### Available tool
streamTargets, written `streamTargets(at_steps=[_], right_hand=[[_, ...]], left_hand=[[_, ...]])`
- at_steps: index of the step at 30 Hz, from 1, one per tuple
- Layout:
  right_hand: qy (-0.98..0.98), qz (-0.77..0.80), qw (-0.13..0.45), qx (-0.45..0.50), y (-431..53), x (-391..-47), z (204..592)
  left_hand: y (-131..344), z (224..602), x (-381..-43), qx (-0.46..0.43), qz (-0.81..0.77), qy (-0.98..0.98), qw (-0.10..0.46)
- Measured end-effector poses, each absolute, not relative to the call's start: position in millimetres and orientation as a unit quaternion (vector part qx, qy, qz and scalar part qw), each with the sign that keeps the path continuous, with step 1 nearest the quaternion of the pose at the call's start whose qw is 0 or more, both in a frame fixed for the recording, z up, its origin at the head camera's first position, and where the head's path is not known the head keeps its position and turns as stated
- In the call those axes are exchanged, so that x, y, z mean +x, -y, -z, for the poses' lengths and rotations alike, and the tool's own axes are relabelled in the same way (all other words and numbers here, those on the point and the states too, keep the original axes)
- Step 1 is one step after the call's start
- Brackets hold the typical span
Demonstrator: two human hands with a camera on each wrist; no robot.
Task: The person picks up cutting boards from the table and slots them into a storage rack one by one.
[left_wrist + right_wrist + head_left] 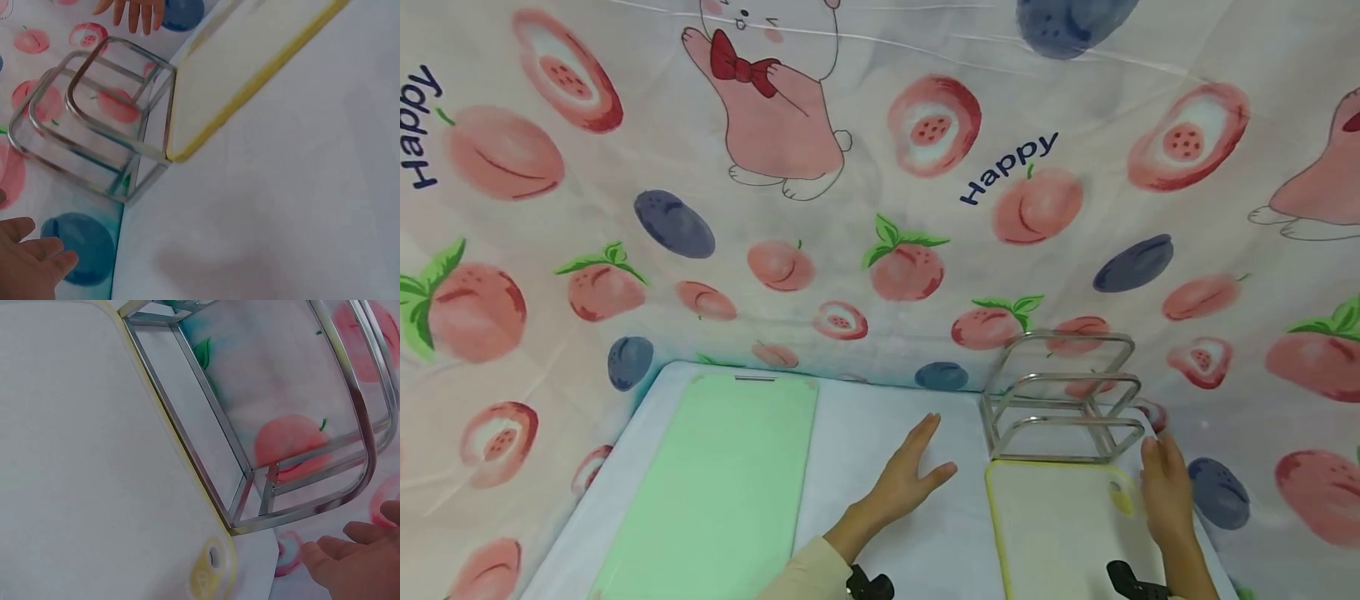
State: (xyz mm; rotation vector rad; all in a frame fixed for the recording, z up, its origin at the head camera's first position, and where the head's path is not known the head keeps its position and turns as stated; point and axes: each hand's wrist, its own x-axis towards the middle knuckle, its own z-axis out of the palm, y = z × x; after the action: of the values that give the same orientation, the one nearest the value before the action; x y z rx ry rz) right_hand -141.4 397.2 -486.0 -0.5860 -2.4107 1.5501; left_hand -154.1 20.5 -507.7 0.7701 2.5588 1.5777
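Hands (901, 482) (1167, 490) are uncurled, empty, near the metal rack (1075, 377); white board (1067, 529) is cropped below.

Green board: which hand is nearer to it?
Left. The left hand is right of the green board; the right hand is farther right, by the yellow-edged board.

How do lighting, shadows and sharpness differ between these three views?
Head: brightest, printed cloth clear enough to read; left wrist: dimmer, soft shadow low on the white tabletop; right wrist: also dim, bright highlights along the metal rack.
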Motion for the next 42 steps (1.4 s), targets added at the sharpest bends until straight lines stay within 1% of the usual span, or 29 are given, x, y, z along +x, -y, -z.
streamTargets(at_steps=[8, 15, 22, 27, 34, 42], right_hand=[[0.809, -0.559, 0.124, -0.132, -396.5, -155.0, 485.1], [0.766, -0.618, 0.121, -0.133, -400.3, -164.7, 486.1], [0.813, -0.558, 0.085, -0.144, -403.4, -165.1, 491.7], [0.797, -0.585, 0.069, -0.133, -411.7, -158.4, 498.2], [0.778, -0.616, 0.064, -0.101, -411.9, -160.3, 497.1], [0.739, -0.659, 0.084, -0.117, -403.6, -163.9, 501.2]], left_hand=[[-52.9, 496.5, -164.5, 0.265, -0.526, -0.808, 0.026], [-82.0, 493.0, -172.5, 0.243, -0.561, -0.789, 0.062], [-106.8, 491.7, -176.9, 0.233, -0.579, -0.777, 0.081], [-125.2, 491.4, -177.2, 0.229, -0.583, -0.772, 0.11], [-135.5, 495.1, -179.9, 0.199, -0.574, -0.784, 0.126], [-137.2, 497.3, -176.8, 0.177, -0.573, -0.788, 0.14]])
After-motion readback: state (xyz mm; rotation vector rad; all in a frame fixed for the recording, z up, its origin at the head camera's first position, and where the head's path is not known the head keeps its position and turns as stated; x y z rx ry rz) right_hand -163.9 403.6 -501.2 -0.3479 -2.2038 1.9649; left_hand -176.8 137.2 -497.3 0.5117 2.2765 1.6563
